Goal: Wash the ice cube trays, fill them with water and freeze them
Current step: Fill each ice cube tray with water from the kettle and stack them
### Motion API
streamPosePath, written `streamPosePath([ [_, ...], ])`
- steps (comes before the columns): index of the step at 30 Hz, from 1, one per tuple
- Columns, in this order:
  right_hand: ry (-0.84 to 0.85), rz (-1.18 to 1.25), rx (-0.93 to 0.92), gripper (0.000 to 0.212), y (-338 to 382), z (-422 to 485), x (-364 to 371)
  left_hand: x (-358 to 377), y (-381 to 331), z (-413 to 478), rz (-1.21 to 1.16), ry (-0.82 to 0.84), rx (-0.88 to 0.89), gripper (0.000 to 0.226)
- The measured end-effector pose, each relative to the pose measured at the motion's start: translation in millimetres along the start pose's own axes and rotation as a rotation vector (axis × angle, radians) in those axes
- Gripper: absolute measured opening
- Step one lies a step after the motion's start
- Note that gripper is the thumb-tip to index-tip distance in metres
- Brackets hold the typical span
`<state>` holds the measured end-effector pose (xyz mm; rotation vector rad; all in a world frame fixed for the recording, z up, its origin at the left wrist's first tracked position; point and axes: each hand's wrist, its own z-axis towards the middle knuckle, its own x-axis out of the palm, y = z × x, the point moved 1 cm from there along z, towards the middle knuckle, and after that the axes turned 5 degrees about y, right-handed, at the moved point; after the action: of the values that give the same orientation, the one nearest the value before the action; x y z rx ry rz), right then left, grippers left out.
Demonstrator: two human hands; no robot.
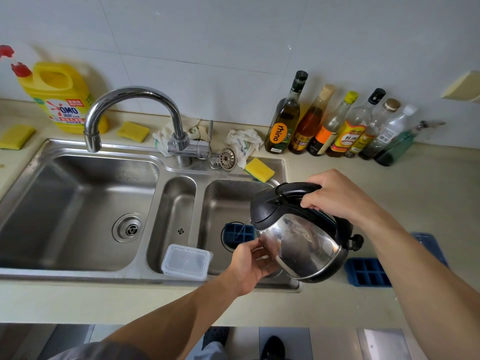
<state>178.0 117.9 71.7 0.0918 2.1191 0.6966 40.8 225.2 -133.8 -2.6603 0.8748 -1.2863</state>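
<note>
My right hand point(335, 196) grips the black handle of a steel kettle point(304, 237), which is tilted to the left over the right sink basin point(220, 201). A thin stream of water falls from its spout onto a blue ice cube tray point(237, 233) lying in that basin, mostly hidden behind the kettle. My left hand point(253, 266) touches the kettle's lower side with relaxed fingers. A second blue ice cube tray point(367, 272) lies on the counter right of the sink. A blue flat piece point(430, 245), perhaps a lid, lies behind my right forearm.
A clear plastic box point(185, 261) sits on the sink's front rim. The tap point(130, 113) arches over the large left basin point(78, 211). Yellow sponges point(259, 169), rags, a strainer and a yellow detergent jug point(62, 97) line the back. Several bottles point(337, 126) stand at the back right.
</note>
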Motion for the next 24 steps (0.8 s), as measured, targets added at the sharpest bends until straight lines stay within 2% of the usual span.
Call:
streamPosePath([
  [12, -0.012, 0.007, 0.012, 0.005, -11, -2, -5, 6, 6, 5, 0.062, -0.032, -0.020, 0.040],
  [24, -0.029, 0.008, 0.030, 0.013, -22, -5, -12, 14, 11, 10, 0.016, -0.016, -0.040, 0.041],
])
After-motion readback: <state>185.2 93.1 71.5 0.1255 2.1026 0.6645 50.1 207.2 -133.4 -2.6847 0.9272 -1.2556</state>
